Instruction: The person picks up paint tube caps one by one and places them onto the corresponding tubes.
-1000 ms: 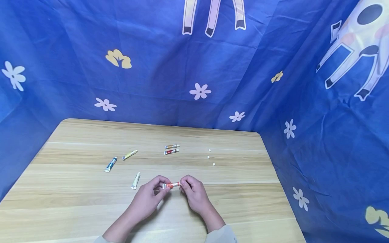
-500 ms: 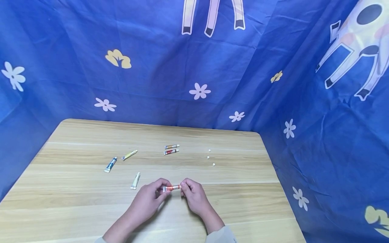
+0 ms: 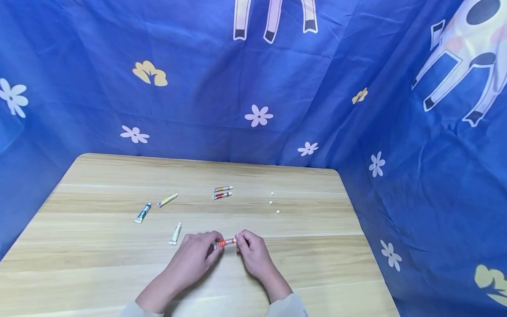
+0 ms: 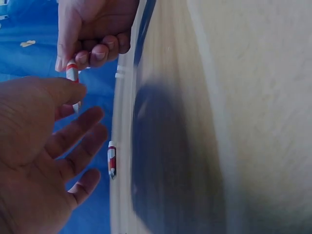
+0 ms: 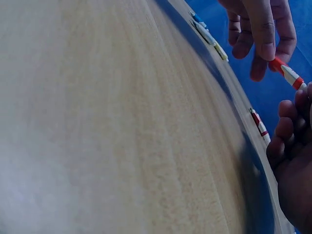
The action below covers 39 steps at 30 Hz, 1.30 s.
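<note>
Small red-and-white paint tube [image 3: 225,242] sits just above the wooden table's [image 3: 317,264] near middle, pinched at its ends between left hand [image 3: 192,259] and right hand [image 3: 253,254]; the left's spare fingers [image 4: 73,139] are spread. Judgement: hold the body steady, twist only the cap end, don't squeeze. Label unreadable.

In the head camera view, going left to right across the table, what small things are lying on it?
Blue tube → yellow tube → white tube → the orange tube pinched by the left hand and the right hand → three white caps.
</note>
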Tool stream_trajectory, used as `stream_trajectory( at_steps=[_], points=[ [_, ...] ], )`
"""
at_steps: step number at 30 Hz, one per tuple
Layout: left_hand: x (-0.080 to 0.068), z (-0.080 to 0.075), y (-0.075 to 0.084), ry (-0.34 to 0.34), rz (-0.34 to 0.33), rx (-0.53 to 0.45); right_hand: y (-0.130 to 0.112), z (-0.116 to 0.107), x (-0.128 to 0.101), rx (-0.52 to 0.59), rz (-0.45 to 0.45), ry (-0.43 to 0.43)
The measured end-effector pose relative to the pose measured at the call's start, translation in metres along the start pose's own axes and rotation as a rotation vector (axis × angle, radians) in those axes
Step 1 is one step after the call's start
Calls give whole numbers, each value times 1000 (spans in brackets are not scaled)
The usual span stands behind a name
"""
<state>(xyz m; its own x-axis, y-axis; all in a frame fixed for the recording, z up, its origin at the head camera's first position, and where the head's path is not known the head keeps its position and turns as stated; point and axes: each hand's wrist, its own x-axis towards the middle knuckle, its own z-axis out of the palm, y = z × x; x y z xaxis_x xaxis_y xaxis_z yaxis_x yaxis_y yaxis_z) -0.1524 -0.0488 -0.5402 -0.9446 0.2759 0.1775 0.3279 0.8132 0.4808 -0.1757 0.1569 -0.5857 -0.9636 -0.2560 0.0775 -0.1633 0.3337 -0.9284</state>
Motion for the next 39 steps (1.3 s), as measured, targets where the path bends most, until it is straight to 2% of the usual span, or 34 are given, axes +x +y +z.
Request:
stream_trajectory(
  at_steps=[9, 14, 19, 28, 39],
  points=[
    [14, 5, -6, 46, 99, 88, 4, -3, 0, -8, 26, 13],
    [23, 6, -10, 70, 121, 133, 7, -7, 1, 28, 50, 14],
    [33, 6, -13, 78, 103, 146, 9, -12, 2, 49, 51, 19],
    [49, 10, -23, -29, 6, 158, 10, -26, 5, 24, 64, 47],
    [75, 6, -35, -87, -7, 146, 19, -53, 18, 59, 50, 131]
  ],
)
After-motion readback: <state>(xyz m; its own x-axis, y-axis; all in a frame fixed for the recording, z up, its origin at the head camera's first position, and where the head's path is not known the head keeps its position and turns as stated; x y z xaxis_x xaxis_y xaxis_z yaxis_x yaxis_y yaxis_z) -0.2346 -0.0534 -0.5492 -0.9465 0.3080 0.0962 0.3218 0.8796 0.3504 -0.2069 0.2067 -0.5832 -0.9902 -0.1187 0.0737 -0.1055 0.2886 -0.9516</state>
